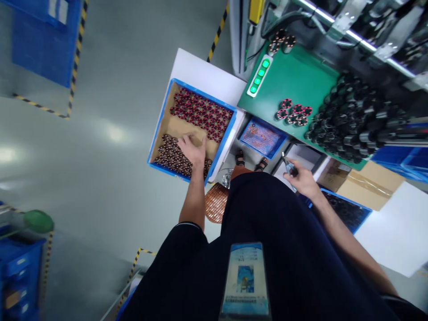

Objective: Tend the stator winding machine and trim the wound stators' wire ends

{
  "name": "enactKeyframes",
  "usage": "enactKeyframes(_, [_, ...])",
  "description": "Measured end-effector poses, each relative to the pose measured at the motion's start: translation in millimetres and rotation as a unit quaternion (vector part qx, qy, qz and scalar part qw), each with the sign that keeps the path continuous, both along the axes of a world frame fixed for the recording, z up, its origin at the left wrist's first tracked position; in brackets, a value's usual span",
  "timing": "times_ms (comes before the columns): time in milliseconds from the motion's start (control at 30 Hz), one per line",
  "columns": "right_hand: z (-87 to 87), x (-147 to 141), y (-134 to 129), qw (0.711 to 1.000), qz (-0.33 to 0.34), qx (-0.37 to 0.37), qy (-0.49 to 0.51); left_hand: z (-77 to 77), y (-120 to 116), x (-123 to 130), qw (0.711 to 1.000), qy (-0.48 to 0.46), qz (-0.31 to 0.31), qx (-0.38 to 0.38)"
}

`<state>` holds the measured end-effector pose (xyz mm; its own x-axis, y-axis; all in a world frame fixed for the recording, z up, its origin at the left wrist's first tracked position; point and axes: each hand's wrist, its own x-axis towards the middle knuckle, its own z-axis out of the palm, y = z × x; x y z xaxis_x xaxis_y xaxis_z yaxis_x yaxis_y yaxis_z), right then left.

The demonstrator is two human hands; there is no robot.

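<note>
My left hand [194, 150] reaches into a blue-rimmed box [156, 129] lined with brown cardboard, its fingers spread over the bare strip between two groups of parts. Rows of red-and-black ring parts [202, 111] fill the upper side. Copper-and-dark ring parts [175, 156] lie along the lower side, next to my fingers. On the right, my right hand [301, 178] is closed around pliers [288, 166] with blue-and-black handles, below the green work surface [301, 76]. Several red-topped rings [294, 111] stand on that surface.
A large pile of black and metal parts [354, 111] covers the green surface's right side. A strip with green lit buttons [260, 76] lies at its left edge. Beneath are a small blue bin [281, 150] and a cardboard box [374, 185]. A woven seat [216, 203] is beside my legs.
</note>
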<state>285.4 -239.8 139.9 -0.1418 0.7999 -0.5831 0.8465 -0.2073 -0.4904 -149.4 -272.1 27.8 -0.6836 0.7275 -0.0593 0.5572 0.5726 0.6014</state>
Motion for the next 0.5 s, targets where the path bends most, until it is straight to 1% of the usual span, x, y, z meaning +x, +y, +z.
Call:
enactKeyframes(33, [2.2, 0, -1, 1.000, -0.007, -0.009, 0.005, 3.0, 15, 17, 0.998, -0.012, -0.047, 0.029])
enactKeyframes(100, [6.9, 2, -3, 1.000, -0.018, -0.019, 0.013, 7.7, 49, 59, 0.986, -0.034, -0.147, 0.067])
enactKeyframes(200, [14.9, 8, -7, 0.999, -0.035, -0.010, 0.025, 14.0, 102, 127, 0.945, -0.038, -0.313, 0.088])
enactKeyframes(267, [20.8, 14, -11, 0.998, -0.055, -0.006, 0.035, 16.7, 131, 164, 0.916, -0.013, -0.394, 0.074])
enactKeyframes(300, [23.8, 18, -14, 0.997, -0.067, -0.005, 0.040, 17.0, 143, 177, 0.906, -0.002, -0.418, 0.063])
enactKeyframes(367, [29.6, 26, -20, 0.995, -0.090, -0.005, 0.050, 15.8, 163, 193, 0.901, 0.005, -0.431, 0.041])
enactKeyframes(433, [34.8, 35, -28, 0.992, -0.111, -0.004, 0.056, 14.0, 175, 199, 0.901, 0.004, -0.433, 0.022])
enactKeyframes(500, [40.1, 42, -37, 0.989, -0.131, -0.004, 0.062, 16.6, 179, 200, 0.903, -0.006, -0.429, 0.021])
